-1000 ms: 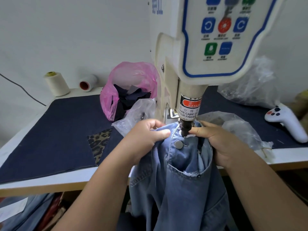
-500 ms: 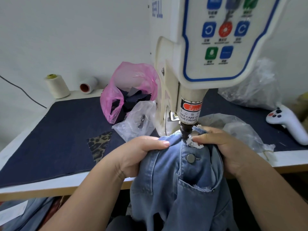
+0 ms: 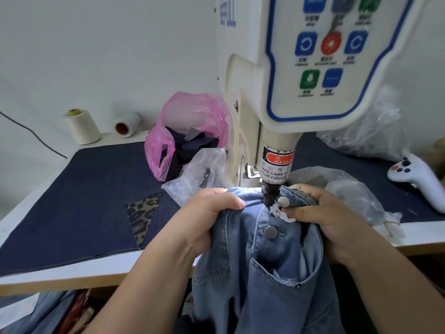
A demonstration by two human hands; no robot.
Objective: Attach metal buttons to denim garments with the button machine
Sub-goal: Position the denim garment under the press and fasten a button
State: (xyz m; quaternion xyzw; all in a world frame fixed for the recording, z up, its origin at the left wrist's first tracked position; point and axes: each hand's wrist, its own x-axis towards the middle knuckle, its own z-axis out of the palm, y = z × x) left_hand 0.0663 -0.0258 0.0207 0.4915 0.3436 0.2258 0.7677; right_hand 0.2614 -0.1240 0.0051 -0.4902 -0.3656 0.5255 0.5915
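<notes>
Meanwhile, the light-blue denim garment (image 3: 262,273) had been drawn toward the lower edge of the frame since a second before, so the flat silver metal button (image 3: 271,231) sat well below the black punch tip (image 3: 269,197) of the cream button machine (image 3: 301,92). A second silver button (image 3: 284,201) had come into view just right of the punch, near the frame's centre. That suggested one fastening was done and the placket was being fed on to the next spot.

The left hand (image 3: 207,220) gripped a bunched fold of denim left of the punch, fingers curled over it. The right hand (image 3: 322,220) pinched the placket edge along with a scrap of white backing paper (image 3: 281,214), its fingertips close to the punch, a likely hazard when the machine fires.

Left of the machine, a pink plastic bag (image 3: 190,131) held dark fabric scraps. A clear plastic bag (image 3: 199,174) below it held a few small dark pieces, too small to identify. Another clear bag (image 3: 344,189) lay behind the right hand, its contents unclear, and a crumpled clear bag (image 3: 368,131) sat at the upper right.
</notes>
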